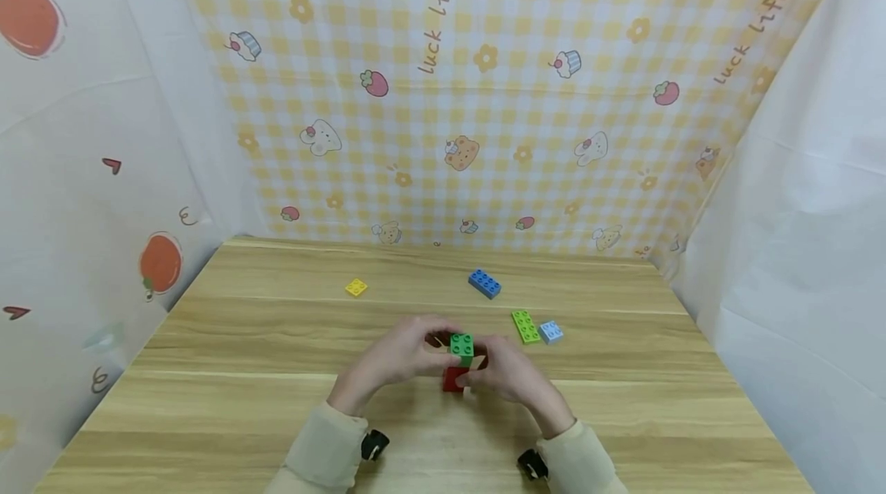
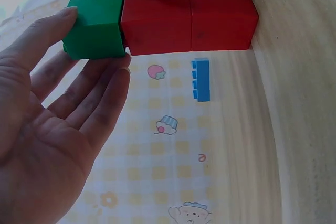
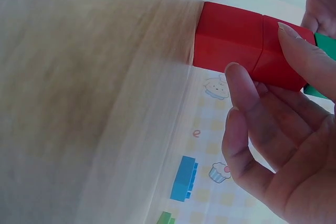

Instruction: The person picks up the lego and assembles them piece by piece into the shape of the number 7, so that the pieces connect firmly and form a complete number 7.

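Note:
Two red building bricks stand stacked on the wooden table, one on the other, with a green building brick on top. In the left wrist view a thin gap shows between the green brick and the upper red one. My left hand pinches the green brick between thumb and fingers. The right hand grips the upper red brick, its thumb on the near face and fingers behind. In the head view the fingers partly cover the red bricks.
On the wooden table, a yellow brick lies at back left and a blue brick at the back. A lime green brick and a light blue brick sit right of the hands. A checked cloth hangs behind.

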{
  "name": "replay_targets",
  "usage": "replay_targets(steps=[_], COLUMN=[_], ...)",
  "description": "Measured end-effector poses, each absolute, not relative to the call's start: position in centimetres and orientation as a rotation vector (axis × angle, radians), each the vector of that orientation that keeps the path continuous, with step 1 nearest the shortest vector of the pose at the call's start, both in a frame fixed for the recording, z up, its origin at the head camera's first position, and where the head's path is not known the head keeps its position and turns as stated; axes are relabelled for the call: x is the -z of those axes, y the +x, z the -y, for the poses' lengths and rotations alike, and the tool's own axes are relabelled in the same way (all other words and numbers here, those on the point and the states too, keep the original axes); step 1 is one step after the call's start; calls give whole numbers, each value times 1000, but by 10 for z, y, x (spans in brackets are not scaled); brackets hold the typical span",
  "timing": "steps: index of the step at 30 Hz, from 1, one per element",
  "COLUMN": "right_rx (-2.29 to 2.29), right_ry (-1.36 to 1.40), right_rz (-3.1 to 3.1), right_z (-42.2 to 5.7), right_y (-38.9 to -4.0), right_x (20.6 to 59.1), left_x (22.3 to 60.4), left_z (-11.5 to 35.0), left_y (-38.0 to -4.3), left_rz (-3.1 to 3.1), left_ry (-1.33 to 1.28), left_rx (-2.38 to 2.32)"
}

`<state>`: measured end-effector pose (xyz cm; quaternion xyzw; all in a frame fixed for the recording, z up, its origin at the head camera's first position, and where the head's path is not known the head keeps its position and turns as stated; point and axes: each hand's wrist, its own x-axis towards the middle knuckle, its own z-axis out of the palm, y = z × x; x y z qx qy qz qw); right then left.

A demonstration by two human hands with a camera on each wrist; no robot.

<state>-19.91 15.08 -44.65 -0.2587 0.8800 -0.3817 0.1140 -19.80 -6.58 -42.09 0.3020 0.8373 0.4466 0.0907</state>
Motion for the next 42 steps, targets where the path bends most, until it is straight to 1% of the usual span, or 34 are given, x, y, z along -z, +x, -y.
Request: replay_targets(steps=[7, 22, 42], right_rx=[1125, 1088, 1128], right_ry=[-770, -743, -754], right_rz=[-2570, -2627, -2609], right_z=[-150, -152, -151], right_y=[-199, -198, -198], right_x=[447, 444, 447], left_x=[426, 434, 448], left_z=[67, 64, 63], left_y=[-198, -203, -199], left_rz=[-2468, -2461, -2387], left_ry=[836, 869, 797], left_rx=[-1366, -1412, -1595])
